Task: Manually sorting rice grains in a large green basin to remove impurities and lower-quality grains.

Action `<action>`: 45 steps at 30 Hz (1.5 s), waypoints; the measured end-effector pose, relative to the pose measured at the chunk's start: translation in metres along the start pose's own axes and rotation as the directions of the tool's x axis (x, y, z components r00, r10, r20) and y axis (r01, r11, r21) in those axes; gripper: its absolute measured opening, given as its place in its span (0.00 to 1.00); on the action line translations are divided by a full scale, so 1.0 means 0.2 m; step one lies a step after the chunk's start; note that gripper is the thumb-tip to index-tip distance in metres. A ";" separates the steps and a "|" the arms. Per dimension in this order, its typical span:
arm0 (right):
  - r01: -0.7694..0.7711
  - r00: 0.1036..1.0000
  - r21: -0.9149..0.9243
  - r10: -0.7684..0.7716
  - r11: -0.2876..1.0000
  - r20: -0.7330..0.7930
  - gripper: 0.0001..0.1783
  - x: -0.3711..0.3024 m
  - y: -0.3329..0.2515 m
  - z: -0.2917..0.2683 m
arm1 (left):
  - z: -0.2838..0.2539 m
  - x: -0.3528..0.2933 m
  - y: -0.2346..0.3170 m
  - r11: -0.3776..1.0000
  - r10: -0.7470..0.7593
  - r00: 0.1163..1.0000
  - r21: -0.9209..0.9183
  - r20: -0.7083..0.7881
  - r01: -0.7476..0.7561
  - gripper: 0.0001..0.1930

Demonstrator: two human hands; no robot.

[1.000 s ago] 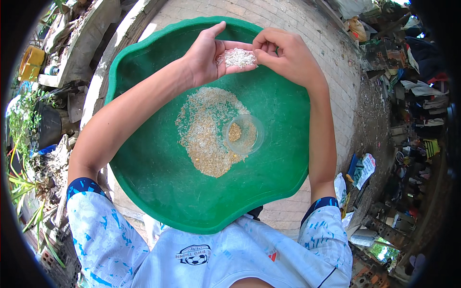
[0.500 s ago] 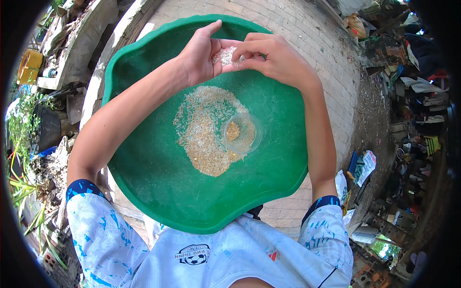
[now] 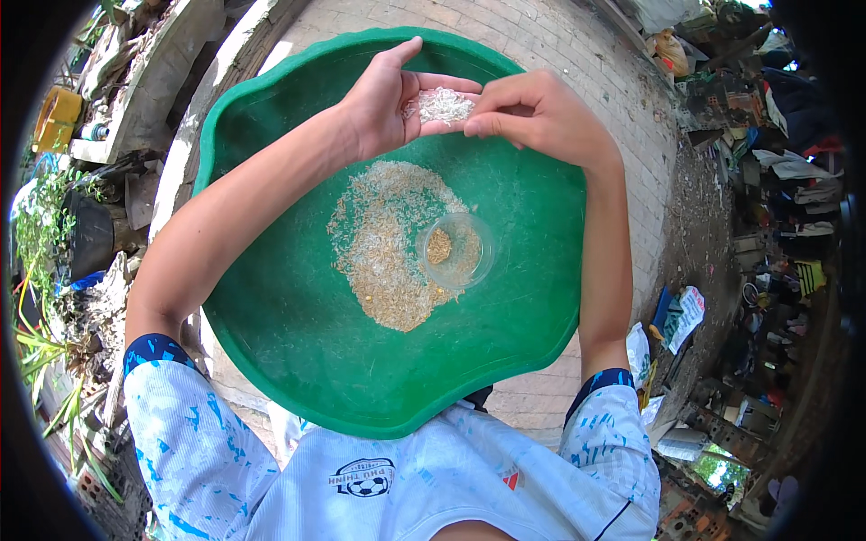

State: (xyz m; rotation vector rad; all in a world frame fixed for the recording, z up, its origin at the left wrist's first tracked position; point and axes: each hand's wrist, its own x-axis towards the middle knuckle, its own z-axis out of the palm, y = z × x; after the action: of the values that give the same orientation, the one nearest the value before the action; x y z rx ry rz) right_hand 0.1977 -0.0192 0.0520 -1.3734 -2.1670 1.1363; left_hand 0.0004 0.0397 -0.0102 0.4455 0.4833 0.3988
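Note:
My left hand [image 3: 386, 101] is palm up over the far part of a green plastic tray [image 3: 298, 379], thumb raised and fingers stretched out. A small heap of whitish rice grains [image 3: 444, 106] rests on its palm and fingers. My right hand [image 3: 537, 113] is beside the heap, over the left fingertips, its thumb and fingers pinched together; anything between them is hidden. Below the hands, a spread of mixed pale and golden-brown grains [image 3: 383, 270] lies on the tray. A clear round plastic cup [image 3: 483, 261] stands at its right edge, with a small clump of brown grains [image 3: 439, 245] inside.
The tray reaches my shirt at its near edge. Paved brick ground [image 3: 622, 135] lies around it. Concrete blocks, plants [image 3: 45, 225] and a yellow object [image 3: 56, 119] are at the left. Piled clutter and cloths [image 3: 803, 185] fill the right side.
My right hand has drawn slightly right, off the middle of the heap, so more of the grains in my left palm show. My left hand has barely moved.

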 end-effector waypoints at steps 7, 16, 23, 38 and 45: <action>0.094 0.982 -0.207 -0.125 0.974 -0.143 0.06 0.03 0.04 0.04 | 0.01 0.00 0.00 1.000 0.016 0.998 -0.012 -0.060 -0.017 0.41; 0.104 0.978 -0.334 -0.158 0.937 -0.138 0.06 0.05 0.04 0.07 | 0.00 0.01 0.00 0.999 0.033 0.997 0.008 -0.069 -0.033 0.40; 0.187 0.982 -0.077 -0.185 0.979 0.038 0.06 -0.01 -0.02 -0.03 | -0.01 0.00 0.01 0.997 0.038 0.999 0.063 -0.026 -0.037 0.41; 0.142 0.954 -0.402 -0.234 0.904 -0.188 0.07 0.10 0.04 0.17 | -0.07 0.02 -0.03 0.997 -0.010 1.000 0.073 0.009 0.010 0.34; 0.133 0.941 -0.290 -0.213 0.948 -0.264 0.06 0.09 0.03 0.15 | 0.05 -0.01 -0.03 0.997 0.020 0.990 0.082 -0.141 -0.009 0.38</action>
State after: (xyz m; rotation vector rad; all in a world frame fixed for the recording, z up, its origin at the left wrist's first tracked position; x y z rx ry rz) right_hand 0.1731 -0.0156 0.0261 -1.3228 -2.2240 0.5472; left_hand 0.0046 0.0312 -0.0043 0.5013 0.6365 0.4276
